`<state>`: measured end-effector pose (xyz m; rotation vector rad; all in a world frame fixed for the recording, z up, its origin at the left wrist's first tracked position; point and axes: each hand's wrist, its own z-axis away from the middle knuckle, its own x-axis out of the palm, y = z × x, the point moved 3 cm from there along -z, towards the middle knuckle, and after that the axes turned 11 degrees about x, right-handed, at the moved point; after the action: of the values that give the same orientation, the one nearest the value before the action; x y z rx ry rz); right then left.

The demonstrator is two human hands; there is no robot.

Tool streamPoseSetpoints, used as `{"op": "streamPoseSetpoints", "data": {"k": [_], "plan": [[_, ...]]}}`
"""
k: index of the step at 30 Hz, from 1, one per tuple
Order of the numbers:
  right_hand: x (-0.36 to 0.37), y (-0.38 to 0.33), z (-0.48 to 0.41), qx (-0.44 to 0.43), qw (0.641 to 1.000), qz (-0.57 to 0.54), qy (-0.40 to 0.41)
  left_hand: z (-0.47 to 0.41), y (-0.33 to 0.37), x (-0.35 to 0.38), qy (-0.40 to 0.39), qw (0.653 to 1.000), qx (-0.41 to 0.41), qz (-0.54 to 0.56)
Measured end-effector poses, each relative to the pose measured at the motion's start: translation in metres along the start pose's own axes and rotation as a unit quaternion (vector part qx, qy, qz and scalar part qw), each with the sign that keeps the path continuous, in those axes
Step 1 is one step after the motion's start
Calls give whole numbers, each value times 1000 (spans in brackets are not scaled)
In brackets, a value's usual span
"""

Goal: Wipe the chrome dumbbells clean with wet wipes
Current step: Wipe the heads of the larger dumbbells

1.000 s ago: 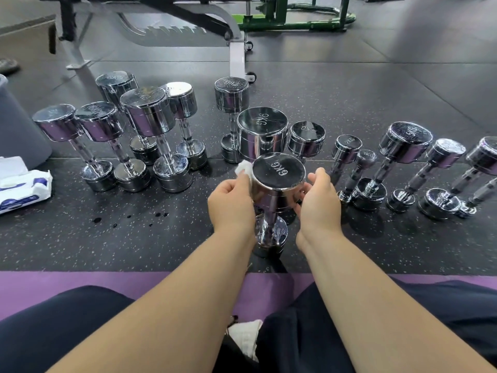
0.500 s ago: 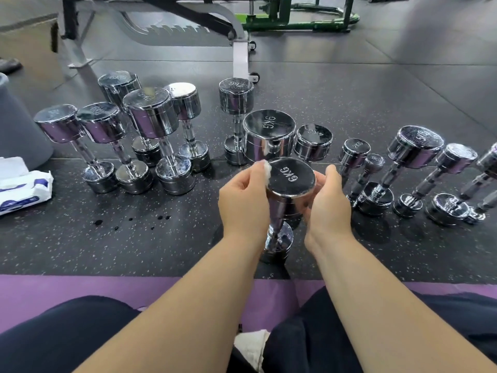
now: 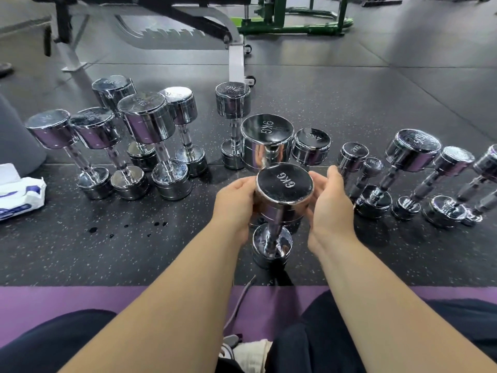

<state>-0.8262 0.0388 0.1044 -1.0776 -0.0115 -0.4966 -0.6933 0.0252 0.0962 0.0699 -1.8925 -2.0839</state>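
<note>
The 6KG dumbbell point(image 3: 284, 184) stood on end on the floor point(image 3: 80, 251) at frame centre, just beyond the mat point(image 3: 80, 300), so that its upper head faced the person within easy reach. The left hand point(image 3: 236, 203) grasped the left side of that head, fingers curled round it. The right hand point(image 3: 329, 208) cupped the right side with the thumb raised, judged to brace the weight against tipping or turning. No wipe showed in either hand; whether one lay under the left palm could not be told. The wipe pack point(image 3: 18, 195) lay at the left edge of the frame, near enough for resupply. The left group point(image 3: 145, 122) and the right row point(image 3: 411, 149) of dumbbells stood on end either side, which left working room at centre. Judged step: wiping the wall of the upper head
</note>
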Motion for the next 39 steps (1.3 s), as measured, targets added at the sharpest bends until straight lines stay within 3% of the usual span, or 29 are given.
{"op": "streamPoseSetpoints", "data": {"k": [4, 8, 12, 18, 26, 29, 33, 39], "plan": [[-1, 3, -7, -4, 1000, 7, -6, -5, 19, 7, -58, 998, 11, -21], [-2, 4, -6, 2, 1000, 3, -5, -7, 8, 1, -40, 994, -21, -100], [-2, 4, -8, 5, 1000, 5, -3, -7, 12, 5, -44, 997, 40, -57], [-1, 7, -7, 9, 1000, 13, -7, -1, -8, 0, -46, 996, -35, -62], [-7, 3, -4, 43, 999, -19, 8, 25, -5, 2, -6, 997, 63, -42], [-8, 4, -4, 57, 998, -19, -9, 37, -17, -2, 29, 996, 60, -55], [-8, 6, 2, 73, 995, 16, -68, 37, -20, 0, 15, 1000, -2, 0], [-10, -8, 3, 4, 983, 162, -82, 44, -13, 3, -74, 997, 5, -10]]}}
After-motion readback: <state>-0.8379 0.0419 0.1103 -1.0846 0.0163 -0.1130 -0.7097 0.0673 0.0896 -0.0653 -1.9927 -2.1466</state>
